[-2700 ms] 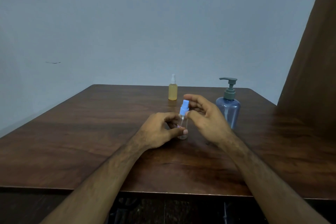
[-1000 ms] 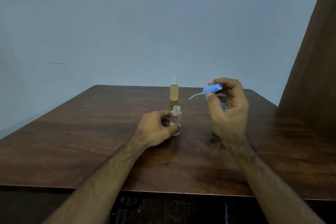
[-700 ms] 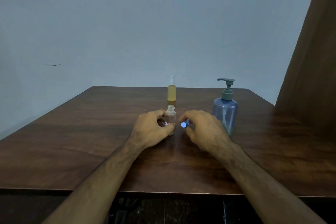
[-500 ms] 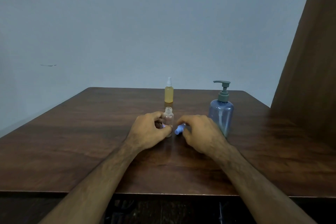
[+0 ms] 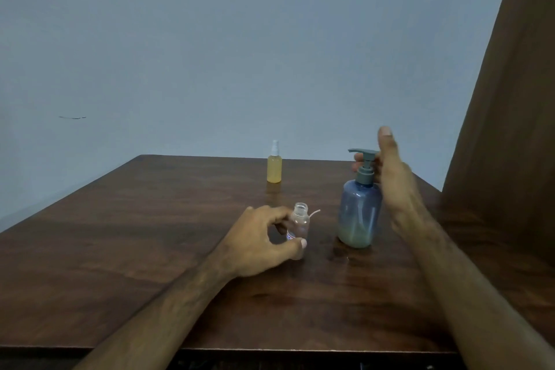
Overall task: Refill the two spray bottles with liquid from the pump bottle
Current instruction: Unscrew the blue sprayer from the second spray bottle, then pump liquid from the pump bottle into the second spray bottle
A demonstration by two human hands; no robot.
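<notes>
Our left hand holds the open small bottle upright with curled fingers, mid-desk. The pump bottle stands just right of it; our right hand reaches its pump head, fingers loosely spread. We should bring the open mouth under the spout, then press slowly.

spray head – only its thin tube shows behind clear bottle | right hand fingers – mostly hidden behind pump
</notes>
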